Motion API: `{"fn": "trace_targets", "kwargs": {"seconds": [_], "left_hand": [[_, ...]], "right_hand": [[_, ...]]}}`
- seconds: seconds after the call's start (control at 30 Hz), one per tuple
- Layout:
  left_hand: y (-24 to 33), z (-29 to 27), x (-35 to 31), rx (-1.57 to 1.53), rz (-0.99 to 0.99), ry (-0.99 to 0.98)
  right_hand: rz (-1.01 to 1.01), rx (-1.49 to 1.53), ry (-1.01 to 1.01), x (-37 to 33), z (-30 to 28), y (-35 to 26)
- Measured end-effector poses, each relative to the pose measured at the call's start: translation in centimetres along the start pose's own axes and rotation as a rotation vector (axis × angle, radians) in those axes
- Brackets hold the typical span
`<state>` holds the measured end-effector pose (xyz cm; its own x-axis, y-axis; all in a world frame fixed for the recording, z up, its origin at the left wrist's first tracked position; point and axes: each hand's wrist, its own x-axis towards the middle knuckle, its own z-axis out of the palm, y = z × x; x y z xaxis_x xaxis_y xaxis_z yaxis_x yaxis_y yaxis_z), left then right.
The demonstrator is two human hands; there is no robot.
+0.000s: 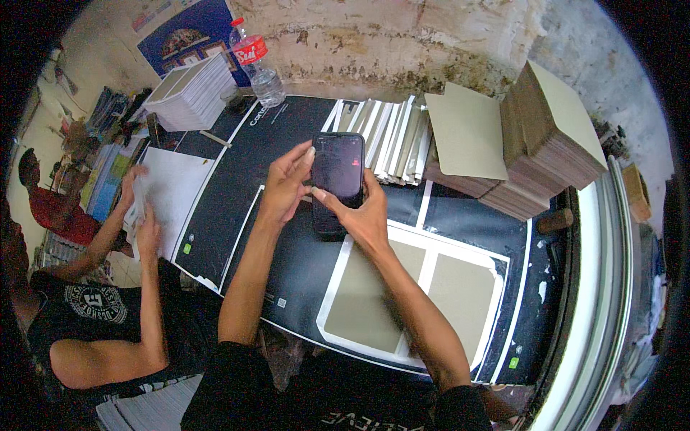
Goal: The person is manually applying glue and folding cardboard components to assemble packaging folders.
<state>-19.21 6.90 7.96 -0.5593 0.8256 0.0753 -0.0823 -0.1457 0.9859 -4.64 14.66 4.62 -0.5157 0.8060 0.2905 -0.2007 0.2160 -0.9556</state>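
Note:
Above the middle of the table I hold up a black smartphone (336, 176), upright, its dark screen toward me with a small red mark on it. My left hand (286, 188) closes on its left edge, thumb near the upper corner. From below, my right hand (364, 218) grips the phone's lower part, thumb over the lower left of the screen and fingers round the right edge. Beneath my right forearm lies a white cover sheet (428, 261) with two grey boards (460, 302) set side by side on it.
Behind the phone lie stacked white-edged covers (397, 140). Grey board stacks (535, 144) stand far right. A plastic bottle (264, 75) and a paper stack (190, 93) are at the back left. At left, a co-worker's hands (140, 215) handle paper over a white sheet (176, 183).

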Motion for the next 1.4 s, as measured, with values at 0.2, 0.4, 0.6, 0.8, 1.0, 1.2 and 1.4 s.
{"fn": "trace_targets", "kwargs": {"seconds": [0.2, 0.4, 0.6, 0.8, 1.0, 1.2, 1.4], "left_hand": [[0.3, -0.3, 0.0, -0.016, -0.031, 0.016], [0.7, -0.4, 0.4, 0.054, -0.075, 0.049], [0.5, -0.3, 0.5, -0.053, -0.058, 0.005], [0.9, -0.7, 0.8, 0.147, -0.126, 0.077], [-1.3, -5.5, 8.8, 0.230, -0.140, 0.116], [-6.5, -13.3, 20.4, 0.557, -0.151, 0.218], [-8.7, -10.8, 22.9, 0.999, -0.054, 0.132]], "right_hand": [[0.067, 0.160, -0.116, 0.0, -0.8, -0.9], [0.330, 0.298, -0.197, 1.2, -3.0, -1.8], [0.178, 0.322, -0.218, 0.8, -2.1, 0.2], [0.262, 0.295, -0.129, 0.6, -2.1, 0.1], [0.207, -0.167, -0.214, 1.5, -9.0, 0.3], [-0.062, -0.599, -0.449, 0.4, -13.2, 1.7], [-0.047, -0.806, -0.677, -0.6, -11.8, 0.8]]}}
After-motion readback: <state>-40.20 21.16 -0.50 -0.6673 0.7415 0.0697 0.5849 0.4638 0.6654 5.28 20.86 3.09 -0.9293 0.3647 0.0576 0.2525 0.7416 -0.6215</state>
